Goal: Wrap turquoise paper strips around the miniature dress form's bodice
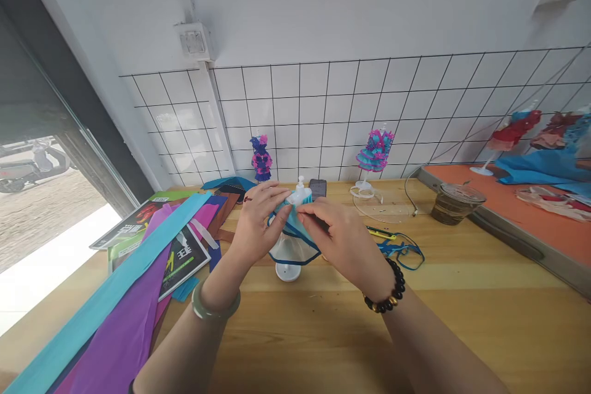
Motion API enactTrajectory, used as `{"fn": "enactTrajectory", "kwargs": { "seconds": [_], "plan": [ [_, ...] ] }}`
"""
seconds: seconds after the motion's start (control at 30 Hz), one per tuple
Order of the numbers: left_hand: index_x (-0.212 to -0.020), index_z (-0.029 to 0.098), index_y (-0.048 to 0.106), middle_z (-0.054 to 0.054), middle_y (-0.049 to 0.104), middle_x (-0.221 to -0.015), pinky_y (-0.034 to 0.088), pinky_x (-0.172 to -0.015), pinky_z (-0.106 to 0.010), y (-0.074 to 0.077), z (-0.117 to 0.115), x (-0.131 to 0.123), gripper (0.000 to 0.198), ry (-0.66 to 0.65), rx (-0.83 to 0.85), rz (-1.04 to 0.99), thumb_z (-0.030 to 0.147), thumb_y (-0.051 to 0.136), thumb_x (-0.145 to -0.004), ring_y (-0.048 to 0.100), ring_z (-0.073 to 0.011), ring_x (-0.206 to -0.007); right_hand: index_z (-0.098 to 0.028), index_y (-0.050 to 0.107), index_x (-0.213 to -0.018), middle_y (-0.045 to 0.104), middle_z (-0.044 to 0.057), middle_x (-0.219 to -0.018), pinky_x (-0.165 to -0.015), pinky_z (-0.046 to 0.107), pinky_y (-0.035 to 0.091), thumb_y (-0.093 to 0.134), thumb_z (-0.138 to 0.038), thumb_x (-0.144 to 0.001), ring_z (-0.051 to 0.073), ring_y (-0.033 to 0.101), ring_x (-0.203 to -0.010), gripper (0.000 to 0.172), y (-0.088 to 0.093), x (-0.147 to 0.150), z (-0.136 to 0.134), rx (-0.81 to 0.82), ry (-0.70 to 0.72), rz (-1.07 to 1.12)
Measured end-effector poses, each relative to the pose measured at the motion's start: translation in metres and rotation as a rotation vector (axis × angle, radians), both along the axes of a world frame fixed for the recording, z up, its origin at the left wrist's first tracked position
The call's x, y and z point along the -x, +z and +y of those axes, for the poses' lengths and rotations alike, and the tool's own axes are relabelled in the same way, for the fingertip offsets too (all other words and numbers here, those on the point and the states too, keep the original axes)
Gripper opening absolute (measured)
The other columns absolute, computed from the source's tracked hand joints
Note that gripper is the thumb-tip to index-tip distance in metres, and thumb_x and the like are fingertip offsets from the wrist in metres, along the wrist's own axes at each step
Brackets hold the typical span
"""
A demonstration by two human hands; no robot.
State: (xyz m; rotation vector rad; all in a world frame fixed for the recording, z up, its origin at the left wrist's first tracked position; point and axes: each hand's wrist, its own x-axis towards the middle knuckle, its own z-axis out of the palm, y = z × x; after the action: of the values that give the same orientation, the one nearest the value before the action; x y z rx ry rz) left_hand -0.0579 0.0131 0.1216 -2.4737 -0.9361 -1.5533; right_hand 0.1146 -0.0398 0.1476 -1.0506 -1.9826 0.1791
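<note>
A small white dress form [300, 196] on a round white base [288, 272] stands upright on the table in front of me. It wears a light blue doll dress [294, 219] whose pale, see-through skirt [290, 250] has a dark blue edge. My left hand [262, 217] is closed around the left side of the bodice, fingers over its top and thumb at the front. From the right, my right hand [336, 235] pinches the front of the bodice between thumb and forefinger. The fingers partly hide the cloth there.
Blue and purple strips [120, 271] lie over magazines [184, 261] at left. Two dressed mini forms, one navy and pink [261, 159], one pink and turquoise [375, 154], stand behind. A yellow cutter [382, 234], blue ribbon scraps [406, 252] and a glass bowl [457, 203] are at right.
</note>
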Motion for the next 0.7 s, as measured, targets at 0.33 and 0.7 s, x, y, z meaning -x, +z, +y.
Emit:
{"fn": "enactTrajectory", "kwargs": {
  "seconds": [0.33, 0.7],
  "plan": [
    [-0.111, 0.023, 0.065, -0.007, 0.069, -0.109, 0.043, -0.100, -0.047, -0.0008, 0.0010, 0.0009, 0.025, -0.029, 0.002, -0.008, 0.023, 0.055, -0.088, 0.056, -0.0249, -0.116, -0.021, 0.067, -0.101, 0.070, 0.004, -0.096, -0.071, 0.028, 0.047, 0.049, -0.021, -0.091, 0.016, 0.063, -0.084, 0.020, 0.0025, -0.0045, 0.0005, 0.063, 0.068, 0.069],
    [-0.111, 0.023, 0.064, -0.007, 0.069, -0.107, 0.044, -0.099, -0.047, -0.0007, -0.0011, -0.0005, 0.024, -0.031, 0.001, 0.001, 0.024, 0.055, -0.088, 0.057, -0.0248, -0.115, -0.020, 0.066, -0.087, 0.070, 0.001, -0.084, -0.067, 0.028, 0.045, 0.054, -0.022, -0.087, 0.016, 0.062, -0.075, 0.013, -0.0003, -0.0034, 0.0072, 0.106, -0.025, 0.135]
  ]
}}
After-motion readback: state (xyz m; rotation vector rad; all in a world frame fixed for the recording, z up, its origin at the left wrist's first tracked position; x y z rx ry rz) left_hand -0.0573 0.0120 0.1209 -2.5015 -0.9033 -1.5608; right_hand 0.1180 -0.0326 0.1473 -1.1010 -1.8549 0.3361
